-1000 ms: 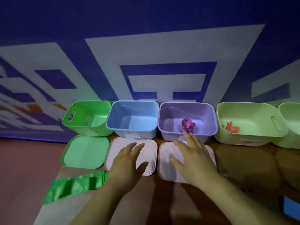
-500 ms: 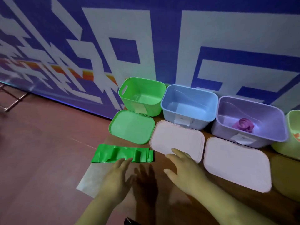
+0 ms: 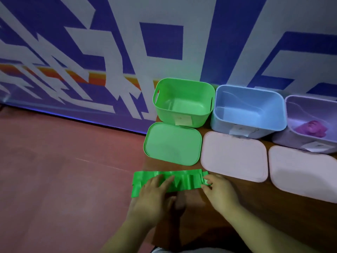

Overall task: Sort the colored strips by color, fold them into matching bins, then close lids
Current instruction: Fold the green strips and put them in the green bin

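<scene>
Left hand (image 3: pixel 155 194) flat on green strip (image 3: pixel 182 180); right hand (image 3: pixel 218 190) seemingly pinching.

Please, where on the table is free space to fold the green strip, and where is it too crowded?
Free: the bare wood near the person, right of the right hand and in front of the two pale lids. Crowded: the far side, where lids lie edge to edge before the green bin and blue bin. The green strip overhangs the left table edge.

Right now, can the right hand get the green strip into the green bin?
Probably yes: right hand pinches the green strip at its end, and the green bin is open, its green lid lying flat in front.
</scene>
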The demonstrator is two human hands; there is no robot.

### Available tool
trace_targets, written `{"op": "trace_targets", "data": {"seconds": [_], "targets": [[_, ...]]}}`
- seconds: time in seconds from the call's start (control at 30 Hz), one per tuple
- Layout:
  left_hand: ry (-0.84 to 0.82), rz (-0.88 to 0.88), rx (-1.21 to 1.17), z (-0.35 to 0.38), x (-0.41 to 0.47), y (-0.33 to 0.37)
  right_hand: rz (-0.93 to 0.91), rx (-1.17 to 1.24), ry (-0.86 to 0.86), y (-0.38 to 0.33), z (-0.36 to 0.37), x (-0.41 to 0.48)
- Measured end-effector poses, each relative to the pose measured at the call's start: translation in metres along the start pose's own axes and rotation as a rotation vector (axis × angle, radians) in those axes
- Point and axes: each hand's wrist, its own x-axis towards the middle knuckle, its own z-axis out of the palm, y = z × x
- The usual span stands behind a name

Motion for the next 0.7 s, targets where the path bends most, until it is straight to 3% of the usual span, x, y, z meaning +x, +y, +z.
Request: {"op": "trace_targets", "data": {"seconds": [0.13,0.37,0.5,0.7], "targets": [[-0.052,0.123,0.019,-0.002,0.028,0.002,0.117,0.115,0.138,0.005,0.024,-0.002],[-0.168,0.360,0.138,0.005,0.075,0.005,0.259,0.277,0.152,0.002,0.053,-0.002],[-0.211,0.390,0.159,0.010,0.084,0.000,0.311,0.317,0.192,0.001,0.060,0.005],[-0.113,0.413,0.063,0.011,0.079,-0.007,0.272,0.285,0.301,-0.008,0.057,-0.001]]}}
